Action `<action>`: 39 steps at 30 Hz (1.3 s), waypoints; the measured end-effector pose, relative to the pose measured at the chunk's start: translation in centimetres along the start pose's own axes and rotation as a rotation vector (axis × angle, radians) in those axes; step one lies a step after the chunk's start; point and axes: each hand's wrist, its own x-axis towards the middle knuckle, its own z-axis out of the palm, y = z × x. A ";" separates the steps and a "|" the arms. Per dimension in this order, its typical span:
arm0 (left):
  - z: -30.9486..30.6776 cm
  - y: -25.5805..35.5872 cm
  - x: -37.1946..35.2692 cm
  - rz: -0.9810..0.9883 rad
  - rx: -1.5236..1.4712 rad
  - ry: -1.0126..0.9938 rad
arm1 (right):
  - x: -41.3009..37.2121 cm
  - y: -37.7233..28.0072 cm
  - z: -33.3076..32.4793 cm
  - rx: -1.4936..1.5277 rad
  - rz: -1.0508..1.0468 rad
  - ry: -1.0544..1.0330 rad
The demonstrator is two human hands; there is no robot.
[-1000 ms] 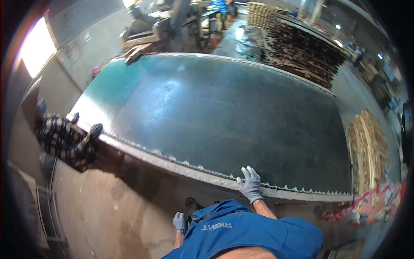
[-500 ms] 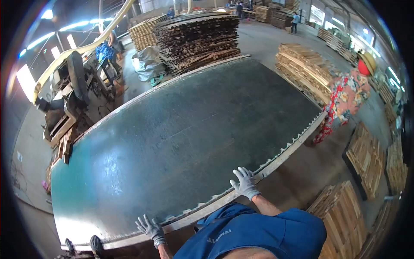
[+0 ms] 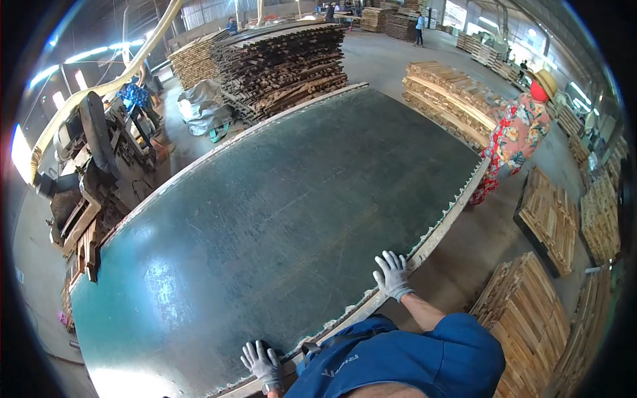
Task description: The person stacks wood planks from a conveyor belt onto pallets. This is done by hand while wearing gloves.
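So the big dark green panel (image 3: 285, 212) fills most of the view. It's lying flat and runs from right in front of the person toward the far side of the hall, with a pale ragged edge (image 3: 443, 227) along its right side. Both hands are in grey-white gloves. The right hand (image 3: 393, 274) lies flat on top of the panel right at that ragged edge, fingers spread and pointing up the sheet, not clenched and not wrapped around anything as far as I can see. The left hand (image 3: 262, 363) is down at the near corner, also palm down with fingers splayed on the green surface, loose rather than gripping. Below the hands you get the person's blue shirt (image 3: 411, 358). Further up the same edge, a co-worker (image 3: 514, 136) in flowery clothes and a straw hat stands just beside the panel; can't tell what their hands are doing. Behind the far end sits a tall dark wood stack (image 3: 285, 63) with a grey bag (image 3: 199, 106) next to it, and a paler stack (image 3: 448, 99) to its right. More wood piles (image 3: 527, 318) sit on the floor (image 3: 478, 245) to the person's right. Off to the left there's a machine (image 3: 93, 152) with somebody in blue (image 3: 136, 96) by it.
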 end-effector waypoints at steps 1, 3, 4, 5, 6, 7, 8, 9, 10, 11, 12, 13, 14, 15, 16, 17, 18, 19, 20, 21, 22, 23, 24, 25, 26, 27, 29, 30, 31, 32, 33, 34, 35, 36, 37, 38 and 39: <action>-0.7 0.0 -0.6 -0.011 0.030 -0.015 | -0.2 -0.4 -0.2 0.015 0.006 -0.008; -0.4 -1.5 -1.8 -0.034 0.101 -0.019 | -0.9 -1.4 -0.8 0.036 -0.003 -0.022; 1.1 -3.5 -2.6 -0.033 0.143 0.003 | -1.4 -1.9 -0.7 0.047 -0.008 -0.030; 1.8 -4.8 -3.5 -0.042 0.152 0.045 | -2.0 -2.4 0.0 0.079 -0.001 -0.038; 1.9 -4.9 -3.7 -0.055 0.159 0.088 | -2.4 -3.0 0.2 0.048 -0.022 -0.035; 1.8 -5.1 -3.9 0.050 0.344 0.182 | -2.4 -3.5 0.5 0.024 0.004 -0.036; 1.8 -5.3 -4.1 0.039 0.298 0.141 | -2.6 -3.8 0.6 0.000 0.028 -0.042; 1.3 -5.3 -4.1 0.026 0.256 0.102 | -2.9 -4.1 0.8 -0.024 0.052 -0.055; 1.0 -5.3 -3.9 0.012 0.213 0.068 | -2.8 -4.3 0.9 -0.047 0.073 -0.063; 1.1 -5.3 -3.9 0.012 0.233 0.099 | -2.6 -4.6 1.0 -0.068 0.095 -0.069; 1.0 -5.5 -4.0 0.015 0.257 0.129 | -2.7 -5.0 0.9 -0.066 0.108 -0.074; 1.0 -5.8 -4.0 0.018 0.281 0.160 | -2.8 -5.5 0.7 -0.050 0.104 -0.067; 1.0 -6.1 -3.9 0.013 0.286 0.174 | -2.7 -5.8 0.6 -0.037 0.098 -0.058; 1.1 -6.4 -4.0 0.007 0.287 0.186 | -2.8 -6.0 0.9 -0.029 0.092 -0.053; 1.3 -6.6 -4.3 0.000 0.288 0.196 | -3.1 -6.3 1.1 -0.021 0.086 -0.050; 1.8 -7.2 -4.3 -0.005 0.266 0.199 | -3.2 -6.7 1.2 -0.041 0.077 -0.071; 2.1 -7.8 -4.4 -0.005 0.259 0.189 | -3.4 -7.0 1.6 -0.015 0.063 -0.066; 2.3 -8.3 -4.4 -0.004 0.255 0.179 | -3.5 -7.1 1.8 -0.019 0.062 -0.071; 2.5 -8.8 -4.5 -0.005 0.250 0.170 | -3.5 -7.3 1.9 -0.022 0.061 -0.076; 2.1 -8.9 -4.5 -0.030 0.210 0.124 | -3.6 -7.5 2.0 -0.027 0.066 -0.068; 2.3 -9.3 -4.5 -0.032 0.226 0.126 | -3.7 -7.8 2.1 -0.032 0.071 -0.060; 2.5 -9.7 -4.6 -0.033 0.244 0.127 | -3.7 -8.0 2.2 -0.037 0.078 -0.050; 2.7 -10.0 -4.6 -0.033 0.262 0.130 | -3.7 -8.3 2.0 -0.038 0.083 -0.061; 2.9 -10.3 -4.6 -0.033 0.300 0.143 | -3.7 -8.8 1.7 -0.038 0.089 -0.071; 3.0 -10.5 -4.6 -0.040 0.302 0.127 | -3.8 -9.1 1.3 -0.036 0.096 -0.082; 2.9 -10.6 -4.6 -0.050 0.306 0.111 | -3.8 -9.4 1.2 -0.038 0.095 -0.079; 2.8 -11.1 -4.7 -0.058 0.308 0.105 | -3.9 -9.9 1.2 -0.032 0.095 -0.076; 2.5 -11.3 -4.6 -0.053 0.304 0.114 | -4.0 -10.2 1.3 -0.029 0.094 -0.075; 2.3 -11.3 -4.5 -0.046 0.299 0.122 | -4.1 -10.3 1.6 -0.039 0.086 -0.068; 1.9 -11.3 -4.6 -0.060 0.250 0.108 | -4.2 -10.5 1.7 -0.045 0.083 -0.068; 0.7 -10.4 -4.3 -0.074 0.201 0.094 | -4.2 -10.5 1.6 -0.052 0.082 -0.069; -0.1 -10.0 -4.3 -0.086 0.152 0.080 | -4.3 -10.7 1.7 -0.059 0.081 -0.070; 0.2 -10.3 -4.3 -0.074 0.148 0.127 | -4.3 -10.9 1.8 -0.065 0.078 -0.068; 0.0 -10.4 -4.2 -0.087 0.141 0.117 | -4.3 -11.2 1.8 -0.077 0.083 -0.068; -0.4 -10.6 -4.2 -0.101 0.134 0.107 | -4.5 -11.7 1.8 -0.089 0.087 -0.068; -0.6 -10.8 -4.2 -0.115 0.127 0.096 | -4.6 -12.0 1.8 -0.100 0.090 -0.069; -0.1 -11.6 -4.1 -0.056 0.173 0.173 | -4.6 -12.1 2.0 -0.089 0.091 -0.079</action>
